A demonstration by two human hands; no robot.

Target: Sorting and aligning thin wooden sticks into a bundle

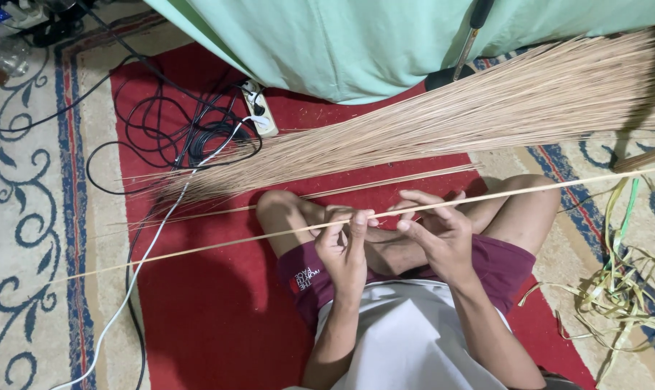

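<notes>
A long thin pale stick [197, 250] runs from lower left to upper right across my lap. My left hand [345, 242] pinches it between thumb and fingers near its middle. My right hand [436, 227] grips the same stick a little further right, fingers curled over it. A large heap of similar thin sticks [450, 123] lies on the carpet beyond my crossed legs, fanning out to the left. A few loose sticks [385, 182] rest between the heap and my knees.
A red and cream patterned carpet [45, 217] covers the floor. Black and white cables [183, 137] and a power strip [259, 108] lie at the upper left. A green cloth [356, 43] hangs at the top. Green leaf strips [620, 289] pile at right.
</notes>
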